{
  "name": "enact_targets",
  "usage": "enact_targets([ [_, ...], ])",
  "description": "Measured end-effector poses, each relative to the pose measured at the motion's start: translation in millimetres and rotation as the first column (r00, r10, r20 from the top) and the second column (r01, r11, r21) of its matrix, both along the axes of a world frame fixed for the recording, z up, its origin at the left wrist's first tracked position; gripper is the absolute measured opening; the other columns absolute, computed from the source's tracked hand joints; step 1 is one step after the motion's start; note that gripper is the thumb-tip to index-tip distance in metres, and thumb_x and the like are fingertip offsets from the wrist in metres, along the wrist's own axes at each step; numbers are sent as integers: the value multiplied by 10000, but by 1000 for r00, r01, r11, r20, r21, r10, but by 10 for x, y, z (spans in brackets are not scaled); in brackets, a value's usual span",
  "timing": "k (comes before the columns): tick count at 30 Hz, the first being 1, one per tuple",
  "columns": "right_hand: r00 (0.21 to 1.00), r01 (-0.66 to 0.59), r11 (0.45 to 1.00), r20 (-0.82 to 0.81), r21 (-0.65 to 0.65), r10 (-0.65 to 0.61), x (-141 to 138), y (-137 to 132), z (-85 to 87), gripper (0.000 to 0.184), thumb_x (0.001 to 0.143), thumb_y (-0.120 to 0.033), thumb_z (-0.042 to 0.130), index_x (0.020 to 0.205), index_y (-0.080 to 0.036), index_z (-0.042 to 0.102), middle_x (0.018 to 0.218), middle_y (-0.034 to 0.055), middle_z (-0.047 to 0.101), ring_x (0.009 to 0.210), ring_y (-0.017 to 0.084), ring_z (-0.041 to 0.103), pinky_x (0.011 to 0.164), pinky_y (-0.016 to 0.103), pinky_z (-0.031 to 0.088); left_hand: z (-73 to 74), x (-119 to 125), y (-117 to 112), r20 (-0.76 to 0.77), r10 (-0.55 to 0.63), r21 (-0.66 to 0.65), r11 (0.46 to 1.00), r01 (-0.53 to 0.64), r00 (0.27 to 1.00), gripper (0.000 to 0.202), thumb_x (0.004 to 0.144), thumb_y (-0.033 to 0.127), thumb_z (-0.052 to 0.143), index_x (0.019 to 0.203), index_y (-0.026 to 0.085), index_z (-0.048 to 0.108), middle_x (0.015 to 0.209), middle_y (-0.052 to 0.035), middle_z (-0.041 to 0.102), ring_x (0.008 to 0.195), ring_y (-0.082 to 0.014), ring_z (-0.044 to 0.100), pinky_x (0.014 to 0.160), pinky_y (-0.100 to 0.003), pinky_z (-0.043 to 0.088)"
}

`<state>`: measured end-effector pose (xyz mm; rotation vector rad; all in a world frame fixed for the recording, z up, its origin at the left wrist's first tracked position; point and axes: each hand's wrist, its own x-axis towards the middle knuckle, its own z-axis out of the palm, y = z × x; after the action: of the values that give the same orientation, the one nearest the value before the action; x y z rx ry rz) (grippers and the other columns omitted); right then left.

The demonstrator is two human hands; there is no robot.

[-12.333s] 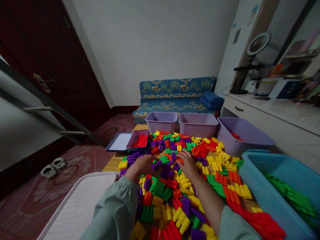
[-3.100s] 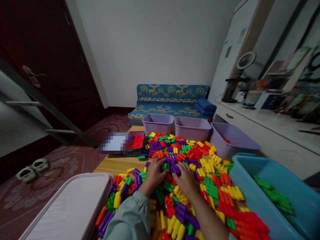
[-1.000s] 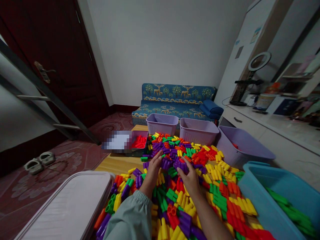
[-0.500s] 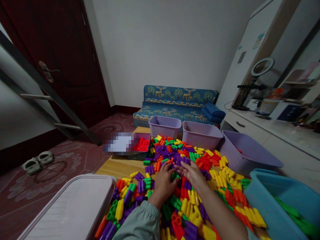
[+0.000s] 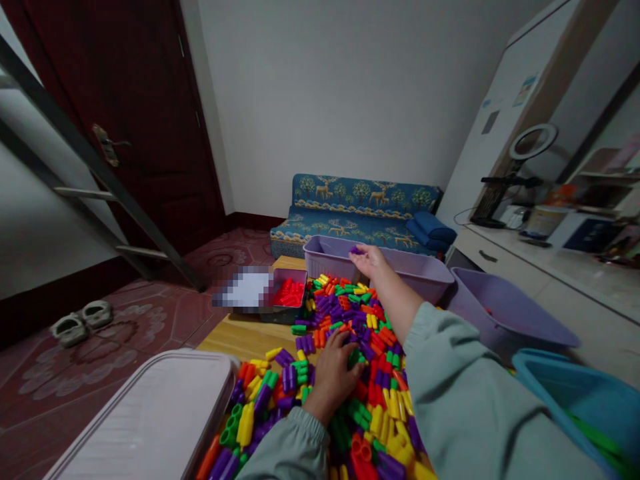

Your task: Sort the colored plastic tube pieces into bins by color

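My right hand is stretched forward over the rims of two lilac bins, the left bin and the middle bin. Its fingertips are closed on a purple plastic building block. Lower down, my left hand rests on a heap of bullet-shaped building blocks in red, orange, yellow, green and purple. The left fingers are apart and bent over the pieces, with the thumb out to the right. Whether a piece lies under the left palm is hidden.
Red blocks lie in a dark box at the back left. A white lid or box fills the front left. Another lilac bin and a blue bin with green pieces stand right. A patterned sofa is behind.
My right hand has moved from the heap forward and up to the lilac bins, with a purple building block in its fingers. The left hand stays over the heap.
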<state>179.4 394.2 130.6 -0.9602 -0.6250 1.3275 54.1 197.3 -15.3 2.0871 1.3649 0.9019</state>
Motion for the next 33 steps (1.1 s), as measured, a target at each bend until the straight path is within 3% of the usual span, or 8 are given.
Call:
enact_targets([
  [5,996,78,995,-55,57,-75,-10,-39,-72,161,719,-40,516,778,-189,510,773,25,580,861,126,615,843,300,529,-38,4,70,41,72,7,997,-73,997,383,739,259,631,1117,209,669,1374,-107,466,1327,-291,352,1121,-438,280],
  [11,987,150,983,-66,108,-144,119,-652,-520,250,653,-40,596,827,-205,523,883,4,632,924,129,638,903,331,498,-36,9,105,67,134,-14,991,-133,989,351,736,254,637,1084,216,673,1335,-103,475,1297,-288,376,1106,-442,288],
  [14,986,78,984,135,161,-100,262,-1042,-837,298,619,-139,687,894,-205,593,1009,44,667,910,174,659,872,375,511,-7,-9,107,50,128,-15,992,-127,991,353,727,249,652,1078,218,670,1292,-103,512,1265,-276,407,1080,-424,319],
  [16,933,32,990,351,137,-79,370,-1277,-1058,312,621,-234,705,924,-200,637,988,60,688,878,205,668,836,406,521,23,-21,106,37,106,-20,994,-106,994,372,710,232,667,1081,218,667,1233,-101,558,1237,-272,427,1058,-418,339],
  [19,755,-29,986,650,162,-85,506,-1557,-1337,230,641,-259,650,855,-181,686,886,57,706,842,211,662,838,415,511,77,-22,106,4,79,-21,997,-79,997,400,693,177,665,1092,206,659,1151,-104,614,1196,-272,452,1019,-412,368],
  [23,468,-100,966,868,237,-164,576,-1800,-1525,213,682,-189,569,847,-197,703,906,52,688,874,205,645,846,393,503,149,-16,130,-24,122,-41,992,-123,992,405,700,132,640,1097,210,658,1106,-94,642,1140,-257,503,976,-382,396],
  [28,102,-15,944,940,329,-326,657,-1940,-1548,270,725,-161,558,956,-199,693,1133,102,611,1087,244,558,968,418,428,243,-188,169,-109,226,67,973,-219,968,347,795,201,563,1131,196,647,1180,-105,610,1130,-242,520,971,-340,389],
  [33,-196,172,920,928,352,-318,1041,-1923,-1528,336,740,-233,589,1061,-180,671,1243,148,553,1156,317,494,994,472,372,292,-447,151,-338,354,38,931,-363,872,470,802,402,582,1215,179,595,1227,-149,575,1125,-292,523,961,-382,386],
])
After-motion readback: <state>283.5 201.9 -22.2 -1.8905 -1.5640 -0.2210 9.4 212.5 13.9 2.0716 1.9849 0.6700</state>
